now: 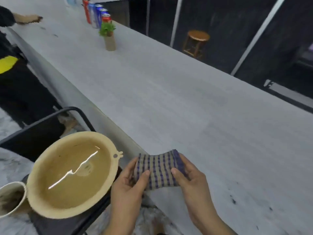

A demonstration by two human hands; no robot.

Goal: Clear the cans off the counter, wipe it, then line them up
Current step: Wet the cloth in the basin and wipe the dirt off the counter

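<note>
1. Right now the left hand (129, 178) and the right hand (188, 175) each pinch one end of the striped cloth (158, 170), stretched sideways between them.
2. Just under it is the counter (177, 102) edge, so either hand could wipe.
3. Far off, up and left, the cans (96, 14) stand in a row.

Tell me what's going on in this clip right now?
A person holds a checked cloth in both hands, left hand and right hand, at the near edge of the grey counter. A basin of water sits beside them on a dark chair. The cans stand in a row at the far end of the counter, behind a small potted plant. Another person's hand rests on the counter far left.
</note>
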